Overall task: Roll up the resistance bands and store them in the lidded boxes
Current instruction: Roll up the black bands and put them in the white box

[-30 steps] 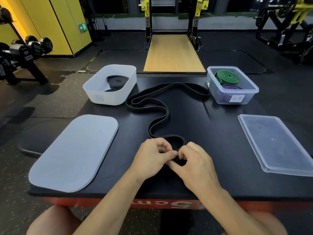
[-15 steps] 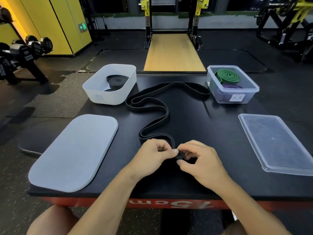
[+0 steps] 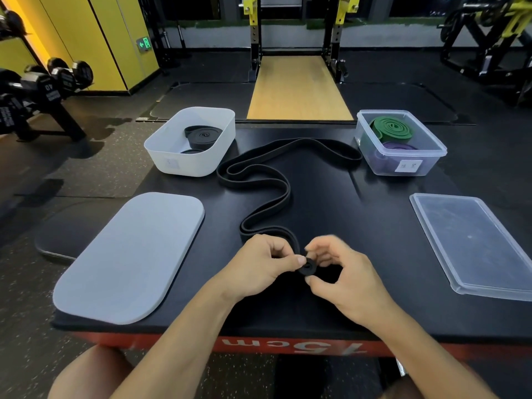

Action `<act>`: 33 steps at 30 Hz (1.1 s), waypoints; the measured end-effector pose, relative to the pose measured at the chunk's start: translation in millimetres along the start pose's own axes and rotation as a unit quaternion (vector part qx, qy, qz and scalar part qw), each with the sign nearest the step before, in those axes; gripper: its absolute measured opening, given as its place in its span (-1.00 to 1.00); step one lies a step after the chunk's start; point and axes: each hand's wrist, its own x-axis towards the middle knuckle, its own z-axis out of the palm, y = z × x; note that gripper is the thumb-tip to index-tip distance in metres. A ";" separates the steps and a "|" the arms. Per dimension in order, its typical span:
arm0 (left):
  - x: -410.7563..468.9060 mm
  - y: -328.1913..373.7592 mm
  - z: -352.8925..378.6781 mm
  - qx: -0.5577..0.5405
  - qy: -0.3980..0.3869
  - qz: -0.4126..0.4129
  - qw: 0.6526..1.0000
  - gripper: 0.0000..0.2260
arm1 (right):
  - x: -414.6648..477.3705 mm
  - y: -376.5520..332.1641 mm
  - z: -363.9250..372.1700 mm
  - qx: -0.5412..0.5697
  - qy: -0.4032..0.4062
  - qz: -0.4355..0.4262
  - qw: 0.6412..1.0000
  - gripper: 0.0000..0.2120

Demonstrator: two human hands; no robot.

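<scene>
View: one head-worn wide-angle camera
Facing: forward and down over the black table (image 3: pixel 374 226)
Nearness: close; forearms enter from the bottom edge
Far field: gym floor fills the upper frame
Shared: single view only

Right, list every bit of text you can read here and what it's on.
"15cm": upside down on the red table edge.
"40": on a dumbbell end; the smaller print below is blurred.
Clear box label: too small to read.
White box label: too faint to read.
Green wall sign: arrow and figure, no words.
</scene>
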 end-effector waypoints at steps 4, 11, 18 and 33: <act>-1.9 1.7 5.1 -0.031 0.048 -0.008 0.998 -0.78 | -0.4 -4.3 2.8 -0.009 0.037 0.049 0.998 -0.61; -5.1 6.2 6.1 -0.021 0.033 0.001 0.999 -0.75 | 0.8 -1.9 9.2 -0.053 0.061 0.015 0.997 -0.69; -7.8 6.9 2.3 0.044 0.015 0.020 0.999 -0.71 | 2.1 -0.5 -1.8 -0.037 -0.022 0.001 0.999 -0.75; -25.3 -6.1 -8.3 0.268 -0.011 0.016 0.963 -0.72 | -1.5 -3.6 3.4 -0.124 -0.085 -0.037 0.988 -0.57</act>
